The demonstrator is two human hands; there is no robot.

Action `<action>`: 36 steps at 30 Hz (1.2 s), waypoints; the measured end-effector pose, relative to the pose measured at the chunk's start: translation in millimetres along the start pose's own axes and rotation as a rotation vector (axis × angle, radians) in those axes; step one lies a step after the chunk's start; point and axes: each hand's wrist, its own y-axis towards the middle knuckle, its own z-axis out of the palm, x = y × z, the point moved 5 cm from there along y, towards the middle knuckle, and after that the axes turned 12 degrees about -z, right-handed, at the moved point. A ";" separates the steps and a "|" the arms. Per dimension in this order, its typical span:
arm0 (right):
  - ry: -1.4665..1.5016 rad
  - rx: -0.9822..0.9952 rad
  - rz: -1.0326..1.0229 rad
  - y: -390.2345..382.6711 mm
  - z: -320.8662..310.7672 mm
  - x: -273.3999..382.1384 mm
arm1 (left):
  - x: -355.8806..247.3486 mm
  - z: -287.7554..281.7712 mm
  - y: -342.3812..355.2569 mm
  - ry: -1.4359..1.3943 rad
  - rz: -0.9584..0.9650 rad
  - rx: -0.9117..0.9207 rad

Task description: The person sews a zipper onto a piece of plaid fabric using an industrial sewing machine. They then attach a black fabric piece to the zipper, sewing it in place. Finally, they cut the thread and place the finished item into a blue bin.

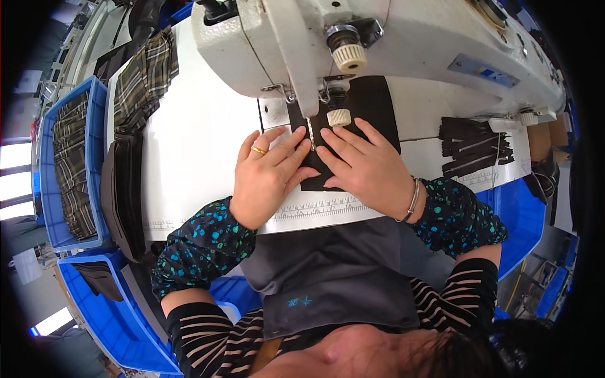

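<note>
A dark fabric piece lies flat on the white table under the head of a white sewing machine. Along its middle runs a zipper with silvery teeth, lined up below the machine's needle area. My left hand rests on the fabric's left edge, fingers stretched beside the zipper. On the other side, my right hand lies flat with spread fingers, pressing the fabric. Both hands are open and grip nothing. The needle tip is too small to make out.
Several dark zippers lie at the right. Plaid fabric and a stack of dark pieces line the table's left side. Blue bins stand left of the table, another blue bin at the right. A printed ruler follows the front edge.
</note>
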 end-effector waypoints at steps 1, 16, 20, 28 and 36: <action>-0.001 0.001 0.002 0.6 -0.1 0.6 | -0.5 -0.9 0.3 0.010 0.000 0.001; -0.074 -0.027 0.003 26.4 1.3 -37.5 | 19.8 6.2 33.4 0.015 0.014 -0.072; -0.005 -0.017 0.023 27.7 4.6 -50.0 | 22.2 6.6 37.4 0.003 0.013 -0.096; 1.241 -0.337 0.510 -0.3 22.4 -83.6 | 13.8 3.0 30.7 0.009 0.028 -0.089; 0.088 -0.073 0.045 20.6 3.0 -33.9 | 12.4 1.6 28.8 0.013 0.021 -0.099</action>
